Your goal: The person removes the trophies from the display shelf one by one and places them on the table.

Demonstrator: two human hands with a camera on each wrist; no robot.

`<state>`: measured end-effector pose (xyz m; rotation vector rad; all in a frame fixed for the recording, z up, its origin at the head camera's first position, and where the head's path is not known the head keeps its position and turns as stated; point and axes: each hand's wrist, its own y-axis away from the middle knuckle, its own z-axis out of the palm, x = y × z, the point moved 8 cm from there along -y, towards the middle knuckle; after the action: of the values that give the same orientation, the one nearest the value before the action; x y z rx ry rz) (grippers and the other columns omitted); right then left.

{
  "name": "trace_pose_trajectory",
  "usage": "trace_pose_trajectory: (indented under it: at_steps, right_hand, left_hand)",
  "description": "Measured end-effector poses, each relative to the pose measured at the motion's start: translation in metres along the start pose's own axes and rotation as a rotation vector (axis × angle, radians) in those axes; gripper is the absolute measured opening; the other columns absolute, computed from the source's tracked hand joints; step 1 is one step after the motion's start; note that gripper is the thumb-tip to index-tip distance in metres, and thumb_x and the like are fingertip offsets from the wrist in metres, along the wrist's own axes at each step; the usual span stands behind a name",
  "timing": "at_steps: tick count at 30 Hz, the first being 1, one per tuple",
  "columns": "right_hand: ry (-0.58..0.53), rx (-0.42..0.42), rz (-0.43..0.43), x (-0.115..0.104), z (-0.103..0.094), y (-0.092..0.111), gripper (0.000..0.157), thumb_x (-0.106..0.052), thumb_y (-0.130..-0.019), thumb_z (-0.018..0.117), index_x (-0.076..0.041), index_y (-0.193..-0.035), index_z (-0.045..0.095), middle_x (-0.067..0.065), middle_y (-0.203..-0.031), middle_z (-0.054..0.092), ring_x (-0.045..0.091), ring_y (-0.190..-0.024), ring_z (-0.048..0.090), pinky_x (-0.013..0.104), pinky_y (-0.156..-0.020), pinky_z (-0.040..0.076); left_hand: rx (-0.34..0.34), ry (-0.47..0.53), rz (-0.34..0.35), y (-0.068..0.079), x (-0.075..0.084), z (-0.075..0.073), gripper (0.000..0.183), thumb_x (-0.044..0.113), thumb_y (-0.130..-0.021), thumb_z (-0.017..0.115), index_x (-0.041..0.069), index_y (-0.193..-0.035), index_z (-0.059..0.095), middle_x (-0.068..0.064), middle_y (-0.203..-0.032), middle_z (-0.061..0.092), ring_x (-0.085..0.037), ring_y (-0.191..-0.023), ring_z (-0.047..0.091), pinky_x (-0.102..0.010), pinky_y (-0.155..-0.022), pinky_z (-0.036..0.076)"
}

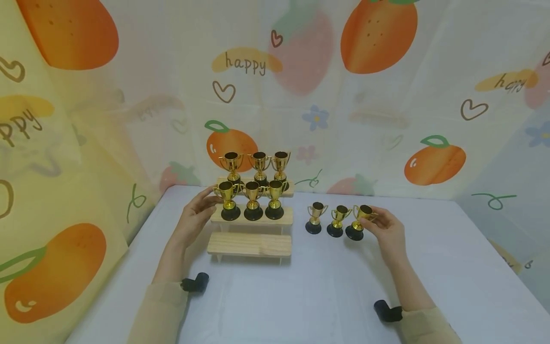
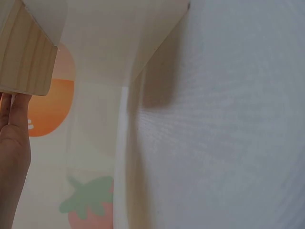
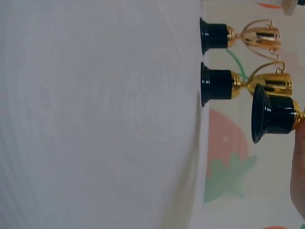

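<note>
A pale wooden three-step stand (image 1: 249, 244) holds small gold trophies with black bases, three on the top step and three on the middle one. My left hand (image 1: 195, 215) is at the stand's left end, its fingers touching the end of a wooden board (image 2: 26, 57) in the left wrist view. At the right, my right hand (image 1: 388, 234) pinches a gold trophy (image 1: 364, 212) by its cup. That trophy leans, and its black base (image 3: 279, 114) is off the table in the right wrist view. Two more trophies, a paler one (image 1: 315, 215) and a gold one (image 1: 338, 220), stand upright just left of it.
A white cloth covers the table (image 1: 275, 306). Close behind the stand and along both sides hangs a fruit-print curtain (image 1: 309, 157). Each wrist wears a black camera, the left one (image 1: 196, 283) and the right one (image 1: 388, 311).
</note>
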<state>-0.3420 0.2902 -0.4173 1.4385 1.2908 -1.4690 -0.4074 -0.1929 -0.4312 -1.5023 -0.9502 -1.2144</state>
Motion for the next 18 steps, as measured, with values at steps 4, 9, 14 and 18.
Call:
trace_pose_trajectory:
  at_steps: [4, 9, 14, 18]
  right_hand:
    - [-0.023, -0.01, 0.013, 0.006, -0.005, -0.004, 0.027, -0.007, -0.085, 0.076, -0.022, -0.106, 0.068, -0.025, -0.086, 0.07, -0.007, -0.081, 0.066, 0.009, -0.078, 0.052]
    - [0.001, -0.028, 0.017, 0.011, -0.008, -0.009, 0.028, -0.011, -0.085, 0.077, -0.03, -0.102, 0.067, -0.026, -0.087, 0.07, -0.008, -0.083, 0.066, 0.01, -0.077, 0.052]
    - [0.061, -0.067, 0.051, 0.019, -0.009, -0.015, 0.028, -0.017, -0.087, 0.076, -0.023, -0.112, 0.065, -0.027, -0.087, 0.067, -0.009, -0.084, 0.064, 0.009, -0.079, 0.051]
    - [0.078, -0.082, 0.061, 0.024, -0.012, -0.021, 0.039, -0.017, -0.088, 0.075, -0.008, -0.124, 0.061, -0.029, -0.088, 0.066, -0.01, -0.087, 0.063, 0.008, -0.081, 0.051]
  left_hand:
    - [0.003, 0.005, 0.0, 0.0, 0.0, 0.0, 0.056, 0.008, -0.102, 0.05, 0.026, -0.153, 0.036, 0.02, -0.116, 0.063, 0.001, -0.118, 0.054, -0.032, -0.118, 0.031]
    - [0.008, 0.021, 0.005, 0.001, 0.001, 0.001, 0.056, 0.008, -0.102, 0.05, 0.026, -0.153, 0.036, 0.018, -0.115, 0.062, 0.002, -0.116, 0.054, -0.011, -0.102, 0.039]
    - [0.015, 0.034, 0.012, 0.001, 0.002, 0.002, 0.056, 0.007, -0.102, 0.051, 0.025, -0.153, 0.037, 0.017, -0.115, 0.062, 0.0, -0.116, 0.054, -0.009, -0.098, 0.041]
    - [0.018, 0.032, 0.02, 0.002, 0.004, 0.002, 0.056, 0.007, -0.102, 0.05, 0.025, -0.153, 0.037, 0.017, -0.114, 0.062, 0.001, -0.115, 0.055, -0.009, -0.098, 0.041]
